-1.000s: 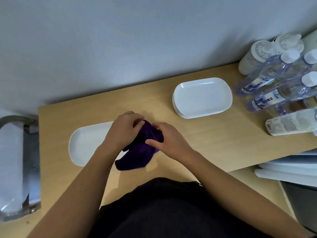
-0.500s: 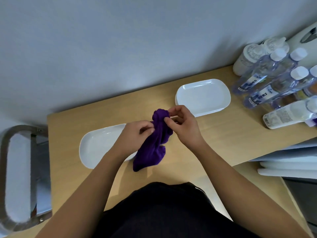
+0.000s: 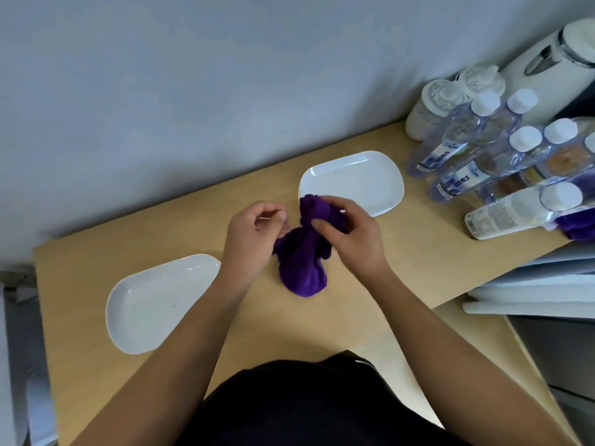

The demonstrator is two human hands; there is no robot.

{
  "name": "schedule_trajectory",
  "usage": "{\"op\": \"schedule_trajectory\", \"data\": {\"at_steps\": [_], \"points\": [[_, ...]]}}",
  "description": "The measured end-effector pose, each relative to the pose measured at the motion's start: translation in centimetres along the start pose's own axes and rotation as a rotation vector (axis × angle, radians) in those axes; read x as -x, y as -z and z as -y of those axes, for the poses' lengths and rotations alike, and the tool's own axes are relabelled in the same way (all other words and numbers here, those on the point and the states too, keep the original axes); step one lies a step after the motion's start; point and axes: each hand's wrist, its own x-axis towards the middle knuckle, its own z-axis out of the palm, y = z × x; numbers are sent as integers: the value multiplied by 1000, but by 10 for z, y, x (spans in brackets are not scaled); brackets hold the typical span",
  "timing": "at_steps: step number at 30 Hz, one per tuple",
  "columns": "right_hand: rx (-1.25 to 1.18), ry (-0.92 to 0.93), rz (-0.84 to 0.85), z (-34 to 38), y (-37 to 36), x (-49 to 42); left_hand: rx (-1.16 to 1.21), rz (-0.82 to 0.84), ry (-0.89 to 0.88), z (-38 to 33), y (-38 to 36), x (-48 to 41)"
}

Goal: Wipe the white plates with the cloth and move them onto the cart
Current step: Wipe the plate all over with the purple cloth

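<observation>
From my seat, the purple cloth [image 3: 302,268] has come up since a second ago: it was a low bunch between both hands, and now it hangs from the right hand [image 3: 351,239], whose thumb and fingers are curled round its gathered top. Its lower end droops to the wooden table [image 3: 418,259], between the two lots of plates. The left hand [image 3: 252,236] sits just beside the cloth with its fingers curled in. I cannot tell whether they pinch any fabric.

The single white plate [image 3: 157,304] lies on the table under the left forearm. The stack of white plates [image 3: 357,178] sits farther back, and the top of the cloth overlaps its near corner on my feed.

To the right stand clear bottles [image 3: 463,152] with white caps, a white kettle [image 3: 547,69] behind them, and a second purple cloth [image 3: 579,225] at the edge.
</observation>
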Motion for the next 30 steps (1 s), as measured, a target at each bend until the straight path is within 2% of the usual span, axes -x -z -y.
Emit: {"op": "schedule_trajectory", "data": {"at_steps": [5,10,14,17,21,24,27,30], "points": [[141,-120,-238,-7,22,-53,-205,-67,-20,13,-22,-34],[203,-159,-314,-24,16,-83,-298,-95,16,19,-49,-57],[217,-122,-352,-20,16,-94,-384,-162,-1,14,-58,-73],[261,-63,-420,-22,17,-98,-394,-139,-22,10,-61,-83],[553,46,-573,-27,10,-100,-371,-119,-9,11,-61,-88],[636,51,-435,-28,0,-99,-335,-108,22,11,-59,-88],[871,35,-259,-37,-18,-90,-319,-89,50,9,-58,-89],[826,70,-256,-37,-26,-90,-305,-60,66,2,-56,-89]]}}
